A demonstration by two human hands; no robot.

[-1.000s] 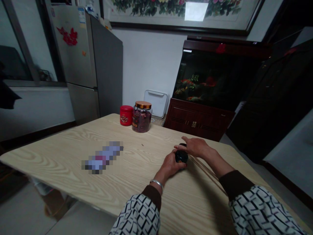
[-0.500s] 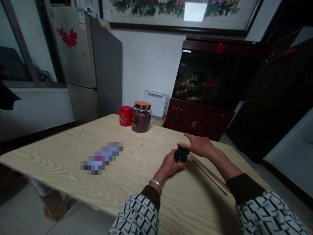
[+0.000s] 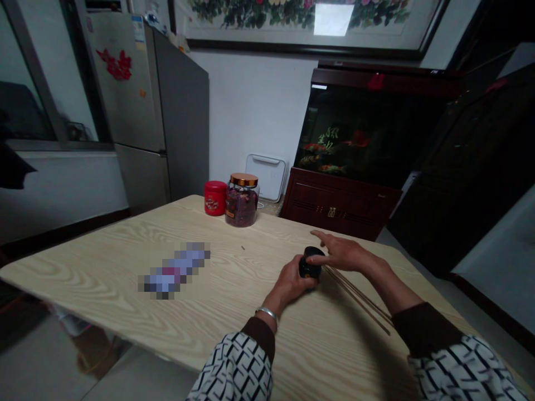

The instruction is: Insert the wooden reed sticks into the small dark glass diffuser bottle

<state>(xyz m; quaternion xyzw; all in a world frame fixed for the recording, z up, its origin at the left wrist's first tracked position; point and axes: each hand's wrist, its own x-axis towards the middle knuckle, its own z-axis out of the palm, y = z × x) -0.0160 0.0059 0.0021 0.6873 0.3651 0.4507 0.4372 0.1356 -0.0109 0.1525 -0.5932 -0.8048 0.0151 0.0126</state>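
On the right part of the wooden table [image 3: 251, 312], my left hand [image 3: 290, 278] is wrapped round a small, glossy black jar [image 3: 309, 270] with a dark top. My right hand [image 3: 346, 253] is over the jar's right side. Its thumb lies across the front of the dark top, while the index finger stretches out behind, apart from it. The other right fingers are partly hidden. Several thin brown sticks [image 3: 359, 295] lie on the table beside the jar, beneath my right forearm.
A red canister [image 3: 214, 199] and a clear jar with a copper-coloured lid [image 3: 241, 203] stand at the table's back edge. A blurred-out bluish item [image 3: 175, 270] lies at left. A tiny brown bit [image 3: 243, 248] lies mid-table. Behind are a fridge [image 3: 129, 111] and a fish tank [image 3: 351, 133].
The right thumb has moved down across the front of the jar's dark top, and more of that top shows. My left hand keeps its hold on the jar.
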